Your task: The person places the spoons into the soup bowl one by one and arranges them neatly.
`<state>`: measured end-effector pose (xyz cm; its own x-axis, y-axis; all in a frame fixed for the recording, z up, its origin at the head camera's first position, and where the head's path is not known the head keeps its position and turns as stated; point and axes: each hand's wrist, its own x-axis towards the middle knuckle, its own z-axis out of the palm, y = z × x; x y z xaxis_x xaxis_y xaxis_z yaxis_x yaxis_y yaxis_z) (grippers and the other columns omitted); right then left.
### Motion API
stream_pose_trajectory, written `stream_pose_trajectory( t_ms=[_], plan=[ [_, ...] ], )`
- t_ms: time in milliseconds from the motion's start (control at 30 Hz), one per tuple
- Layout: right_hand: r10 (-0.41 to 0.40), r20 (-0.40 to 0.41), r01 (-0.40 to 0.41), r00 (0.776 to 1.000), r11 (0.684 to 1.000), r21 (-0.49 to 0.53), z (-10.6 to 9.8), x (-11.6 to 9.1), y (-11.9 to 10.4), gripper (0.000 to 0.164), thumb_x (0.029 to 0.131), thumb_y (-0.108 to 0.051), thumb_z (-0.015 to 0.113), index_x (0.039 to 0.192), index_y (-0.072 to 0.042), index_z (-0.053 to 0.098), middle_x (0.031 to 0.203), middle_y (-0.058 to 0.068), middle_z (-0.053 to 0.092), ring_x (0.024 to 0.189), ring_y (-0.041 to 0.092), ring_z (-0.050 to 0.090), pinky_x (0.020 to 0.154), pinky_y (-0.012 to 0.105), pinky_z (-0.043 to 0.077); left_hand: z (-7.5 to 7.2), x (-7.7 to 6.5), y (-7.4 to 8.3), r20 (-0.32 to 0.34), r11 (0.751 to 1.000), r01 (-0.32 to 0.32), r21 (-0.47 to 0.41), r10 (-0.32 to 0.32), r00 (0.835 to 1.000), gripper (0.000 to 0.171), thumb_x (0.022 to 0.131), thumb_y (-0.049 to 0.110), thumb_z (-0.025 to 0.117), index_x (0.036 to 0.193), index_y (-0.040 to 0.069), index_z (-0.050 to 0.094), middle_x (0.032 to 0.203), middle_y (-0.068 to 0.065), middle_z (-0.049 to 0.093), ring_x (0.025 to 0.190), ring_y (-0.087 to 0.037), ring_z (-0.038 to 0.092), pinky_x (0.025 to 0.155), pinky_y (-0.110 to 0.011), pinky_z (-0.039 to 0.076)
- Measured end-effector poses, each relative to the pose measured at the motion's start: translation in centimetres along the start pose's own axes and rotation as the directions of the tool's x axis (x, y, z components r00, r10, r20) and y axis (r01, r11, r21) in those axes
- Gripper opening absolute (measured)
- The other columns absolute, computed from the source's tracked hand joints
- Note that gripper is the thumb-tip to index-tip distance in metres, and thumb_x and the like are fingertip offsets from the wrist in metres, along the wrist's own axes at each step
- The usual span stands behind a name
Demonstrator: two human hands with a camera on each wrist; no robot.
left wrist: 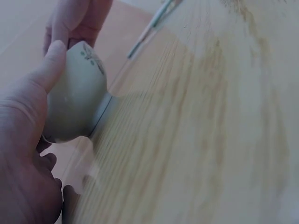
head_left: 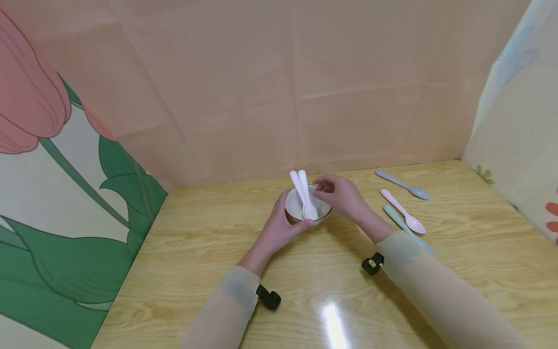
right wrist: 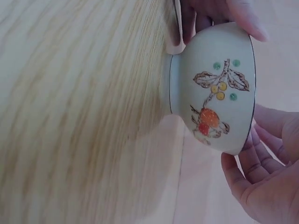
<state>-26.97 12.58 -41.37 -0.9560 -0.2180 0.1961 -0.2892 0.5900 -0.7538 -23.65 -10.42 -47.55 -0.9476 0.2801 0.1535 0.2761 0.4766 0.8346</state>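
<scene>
Bowl (right wrist: 217, 88) sits at the far middle of the worktop (head_left: 209, 237), the left hand (head_left: 281, 225) gripping its left side. The right hand (head_left: 340, 195) curls at the right rim; pinching or not, I cannot tell. Holding it level should stop the leaning pink spoon (head_left: 297, 183) and white spoon (head_left: 304, 184) sliding out.

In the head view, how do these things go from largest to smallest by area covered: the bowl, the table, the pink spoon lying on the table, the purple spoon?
1. Table
2. Bowl
Pink spoon and purple spoon: too alike to rank.
</scene>
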Motion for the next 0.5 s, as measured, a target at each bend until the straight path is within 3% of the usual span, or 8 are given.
stream_pose_trajectory(
  t_ms=[300,500],
  plan=[
    [-0.003,0.004,0.003,1.0,0.998,-0.059,-2.9,-1.6,0.8,0.036,0.106,-0.021,0.078,0.138,-0.005,0.071,0.118,0.013,0.077,0.107,0.03,0.072,0.085,0.041,0.056,0.8,0.3,0.8,-0.031,1.0,-0.013,0.01,0.013,0.999,0.111,0.091,0.054,0.09,0.174,0.018,0.025,0.164,-0.012,0.046,0.144,-0.029,0.051,0.119,-0.053,0.043],
    [0.013,-0.006,-0.014,1.0,0.991,-0.133,-5.4,-3.0,1.7,0.039,0.106,-0.024,0.078,0.139,-0.005,0.071,0.118,0.013,0.077,0.106,0.03,0.073,0.085,0.044,0.056,1.3,0.7,1.0,-0.036,0.998,-0.061,-0.017,0.06,0.998,0.111,0.091,0.049,0.093,0.172,0.015,0.026,0.161,-0.012,0.049,0.146,-0.027,0.05,0.122,-0.051,0.04]
  ],
)
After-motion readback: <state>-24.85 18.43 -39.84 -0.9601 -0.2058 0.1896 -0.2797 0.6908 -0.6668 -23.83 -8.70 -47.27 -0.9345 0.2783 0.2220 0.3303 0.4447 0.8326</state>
